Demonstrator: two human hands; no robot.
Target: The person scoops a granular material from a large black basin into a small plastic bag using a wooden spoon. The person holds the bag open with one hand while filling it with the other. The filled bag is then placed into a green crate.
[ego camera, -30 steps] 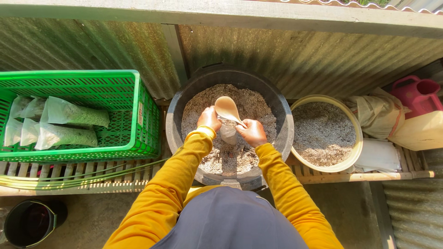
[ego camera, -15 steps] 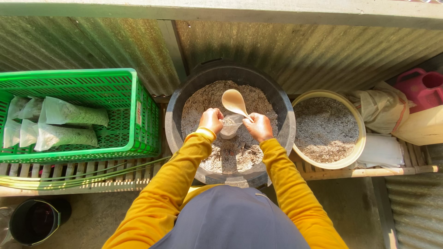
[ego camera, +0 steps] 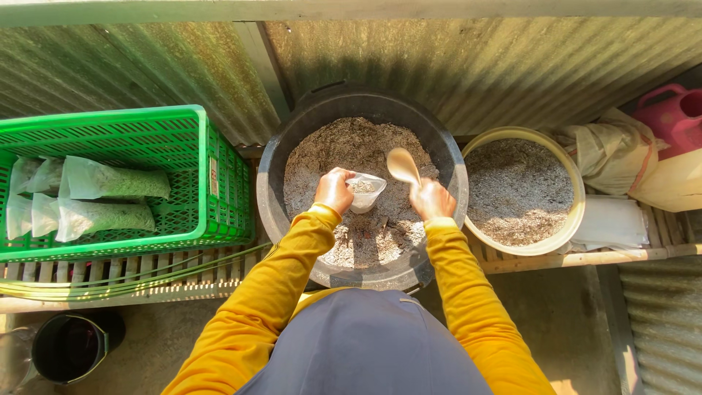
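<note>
My left hand holds open a small clear plastic bag partly filled with grey-brown mix, over a big black tub of the same crumbly mix. My right hand grips a pale wooden scoop, its bowl raised just right of the bag's mouth. Both arms wear yellow sleeves. The bag hangs above the middle of the tub.
A green plastic crate at the left holds several filled clear bags. A cream basin of grainy mix sits right of the tub, beside sacks and a pink watering can. A black bucket stands on the ground at the lower left. Corrugated metal wall behind.
The scoop has swung from over the bag to its right side. Both hands have shifted slightly, and the bag's open mouth now shows.
</note>
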